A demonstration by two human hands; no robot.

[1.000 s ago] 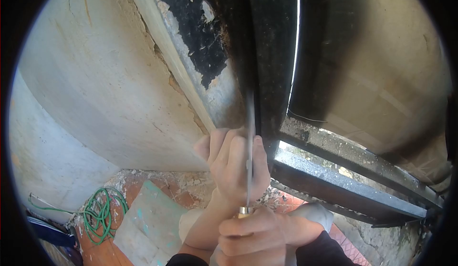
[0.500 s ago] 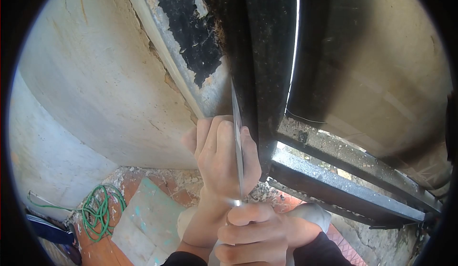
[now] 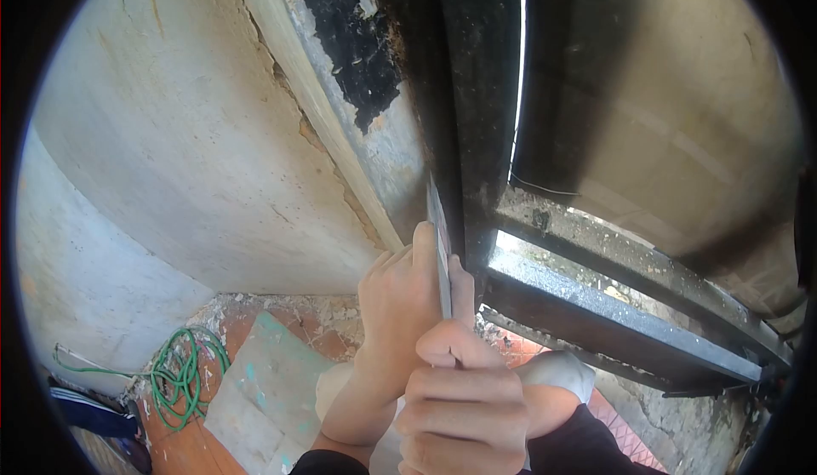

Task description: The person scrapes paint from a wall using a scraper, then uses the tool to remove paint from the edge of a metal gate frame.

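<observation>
A long thin metal blade, seen almost edge-on, points up along a door frame strip with bare grey surface. Its tip meets or nearly meets the edge beside the dark post. My left hand is closed around the blade, index finger stretched along one side and thumb on the other. Just below, my right hand is a fist around the tool's lower end, so the handle is hidden. Ragged black peeling paint remains higher on the frame.
At left stands a stained pale wall. On the tiled floor lie a green hose, a paint-spotted sheet and flaky debris. To the right are a dark panel and a horizontal metal rail.
The blade and my left hand have moved down and slightly right along the frame. My right hand now sits closer to my left, covering the blade's lower end. The view has shifted slightly.
</observation>
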